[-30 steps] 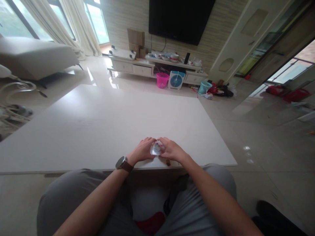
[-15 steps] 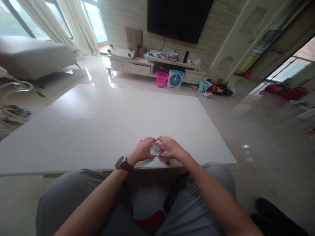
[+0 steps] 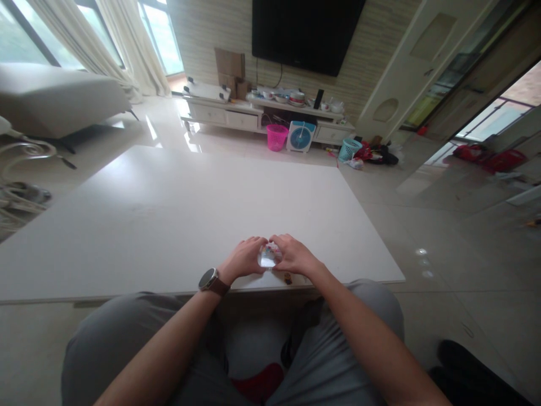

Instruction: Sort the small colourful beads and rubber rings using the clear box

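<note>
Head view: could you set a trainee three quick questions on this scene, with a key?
1. True or false: the watch is on the left arm.
2. What stands between the pink basket and the turquoise basket?
A) a stool
B) a fan
C) a lamp
3. Fill in, "clear" or "opaque": the left hand and the right hand hold a small ____ object between them.

Key: 1 true; 2 B; 3 clear.

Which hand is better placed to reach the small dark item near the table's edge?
Probably the right hand: the small dark item lies close below it, while the left hand is farther off, across the clear object between them.
</note>
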{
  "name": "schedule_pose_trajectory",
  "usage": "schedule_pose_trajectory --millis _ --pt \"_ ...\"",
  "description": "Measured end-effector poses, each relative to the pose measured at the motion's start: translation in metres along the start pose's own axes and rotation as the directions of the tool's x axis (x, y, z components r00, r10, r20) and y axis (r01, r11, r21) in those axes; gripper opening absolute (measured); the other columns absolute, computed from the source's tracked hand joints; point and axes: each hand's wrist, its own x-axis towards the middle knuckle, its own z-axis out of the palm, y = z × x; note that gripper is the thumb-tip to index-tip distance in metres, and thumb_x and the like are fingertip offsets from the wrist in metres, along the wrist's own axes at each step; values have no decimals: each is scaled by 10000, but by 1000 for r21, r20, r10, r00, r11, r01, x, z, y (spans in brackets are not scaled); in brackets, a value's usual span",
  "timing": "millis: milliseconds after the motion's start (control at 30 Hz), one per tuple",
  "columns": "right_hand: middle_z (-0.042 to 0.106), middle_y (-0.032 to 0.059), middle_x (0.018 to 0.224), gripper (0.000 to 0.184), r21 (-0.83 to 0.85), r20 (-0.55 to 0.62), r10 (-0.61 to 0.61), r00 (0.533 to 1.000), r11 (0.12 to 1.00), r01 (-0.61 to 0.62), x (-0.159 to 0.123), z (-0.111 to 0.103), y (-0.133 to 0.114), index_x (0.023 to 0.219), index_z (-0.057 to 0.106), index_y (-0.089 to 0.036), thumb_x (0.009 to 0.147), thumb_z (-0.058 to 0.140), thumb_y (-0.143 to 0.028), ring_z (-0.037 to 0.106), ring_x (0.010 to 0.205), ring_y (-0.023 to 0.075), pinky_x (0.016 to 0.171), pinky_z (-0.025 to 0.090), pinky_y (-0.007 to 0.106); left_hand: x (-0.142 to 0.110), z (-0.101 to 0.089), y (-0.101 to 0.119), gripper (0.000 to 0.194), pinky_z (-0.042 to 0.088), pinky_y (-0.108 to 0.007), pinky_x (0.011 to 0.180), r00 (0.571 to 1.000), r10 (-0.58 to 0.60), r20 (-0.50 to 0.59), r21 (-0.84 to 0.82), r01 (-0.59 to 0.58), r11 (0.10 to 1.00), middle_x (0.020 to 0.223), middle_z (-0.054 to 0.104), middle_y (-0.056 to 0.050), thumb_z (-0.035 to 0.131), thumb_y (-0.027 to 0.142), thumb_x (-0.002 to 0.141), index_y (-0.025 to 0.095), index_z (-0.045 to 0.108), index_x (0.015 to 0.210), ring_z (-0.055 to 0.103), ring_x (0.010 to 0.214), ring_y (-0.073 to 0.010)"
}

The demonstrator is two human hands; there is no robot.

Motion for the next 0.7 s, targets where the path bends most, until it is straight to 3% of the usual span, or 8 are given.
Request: schedule_pose_trajectory --millis 367,700 --pt "653 50 1005 574 79 -27 8 1000 997 -5 1 -1 4 1169 527 -206 669 801 -270 597 899 235 791 444 321 -1 0 0 572 483 -383 897 1000 -15 5 -34 16 999 1133 668 -89 771 316 668 223 556 1190 626 1068 -286" --pt "630 81 1140 597 136 -47 6 999 991 0 -3 -9 3 1234 538 -204 711 820 -257 560 1066 255 924 453 380 -6 1 -2 780 479 -432 999 999 28 -37 -92 -31 995 1256 642 -97 776 278 686 252 459 1398 594 1180 -299"
